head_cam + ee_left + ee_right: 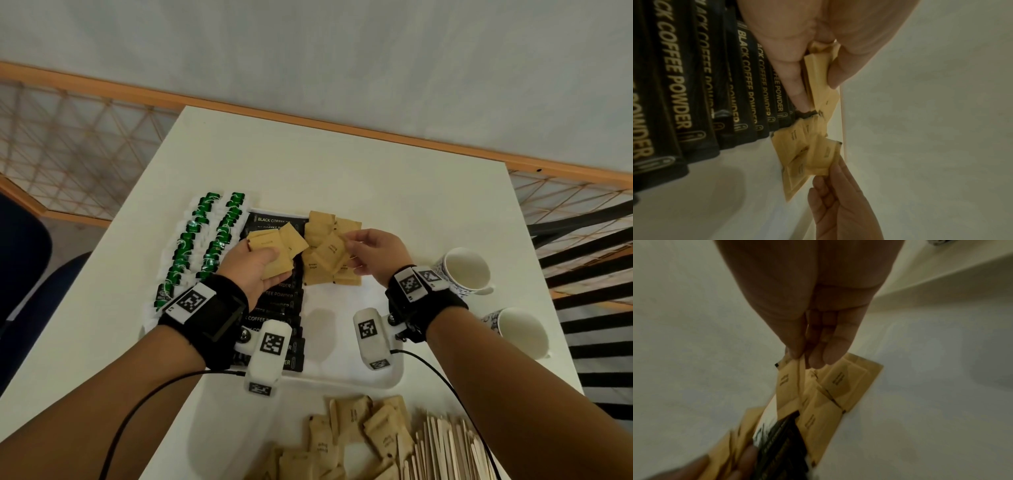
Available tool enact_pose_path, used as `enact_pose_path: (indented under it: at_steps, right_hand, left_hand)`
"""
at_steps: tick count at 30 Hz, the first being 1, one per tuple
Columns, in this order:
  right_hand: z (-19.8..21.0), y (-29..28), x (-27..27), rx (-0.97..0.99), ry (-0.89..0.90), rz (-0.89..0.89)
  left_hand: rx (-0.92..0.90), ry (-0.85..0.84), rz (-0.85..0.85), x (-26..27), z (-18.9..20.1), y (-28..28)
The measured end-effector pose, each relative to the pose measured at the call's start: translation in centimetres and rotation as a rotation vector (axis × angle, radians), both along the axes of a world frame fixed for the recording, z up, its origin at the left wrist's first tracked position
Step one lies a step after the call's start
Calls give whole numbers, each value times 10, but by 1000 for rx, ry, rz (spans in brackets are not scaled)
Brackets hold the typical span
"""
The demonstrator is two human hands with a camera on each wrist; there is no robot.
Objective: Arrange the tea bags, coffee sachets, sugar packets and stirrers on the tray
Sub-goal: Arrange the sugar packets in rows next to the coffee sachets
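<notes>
A white surface carries a white tray, set near its middle. On the tray's left side lie two rows of green-and-white tea bags; beside them runs a row of black coffee sachets printed "BLACK COFFEE POWDER". To the right of that row, at the tray's far end, brown sugar packets lie in a loose pile. Two white cups stand on the surface to the right of the tray. At the near edge of the surface lies a second heap of loose packets, with a bundle of wooden stirrers just to its right. The left hand, above the coffee sachets, grips a fanned stack of held packets, thumb on top and fingers curled beneath. The right hand, over the pile on the tray, pinches one single packet by its corner between thumb and fingertips. Both wrists wear black straps with white marker blocks.
</notes>
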State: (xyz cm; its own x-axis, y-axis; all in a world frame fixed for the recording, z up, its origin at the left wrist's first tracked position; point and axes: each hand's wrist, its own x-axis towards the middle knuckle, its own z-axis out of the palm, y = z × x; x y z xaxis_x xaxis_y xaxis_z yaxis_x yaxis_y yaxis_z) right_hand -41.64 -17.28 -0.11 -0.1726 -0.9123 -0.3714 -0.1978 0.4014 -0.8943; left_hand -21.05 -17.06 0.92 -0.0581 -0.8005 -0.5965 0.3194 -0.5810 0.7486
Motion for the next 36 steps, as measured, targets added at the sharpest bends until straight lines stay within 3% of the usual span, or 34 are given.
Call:
enact_pose_path:
  at_steps: [5, 9, 11, 16, 19, 22, 28, 36]
  right_hand:
    - [-3, 2, 8, 33, 131, 119]
    - [5, 4, 13, -131, 96, -57]
    - [12, 8, 17, -221, 113, -59]
    - [10, 26, 32, -348, 297, 355]
    - [4, 28, 29, -324, 348, 422]
    - [4, 28, 24, -216, 283, 397]
    - [0, 25, 29, -111, -59, 214]
    - [-17, 26, 15, -55, 8, 64]
  left_hand:
    - [-6, 10, 14, 0, 1, 0]
    - [30, 2, -4, -2, -1, 4]
    - [27, 13, -34, -6, 1, 7]
    - [-16, 131, -44, -17, 8, 10]
    - [-47, 82, -35, -15, 5, 11]
    - [-67, 49, -52, -13, 2, 10]
    - [-66, 27, -77, -19, -4, 10]
    - [-77, 5, 94, 0, -5, -3]
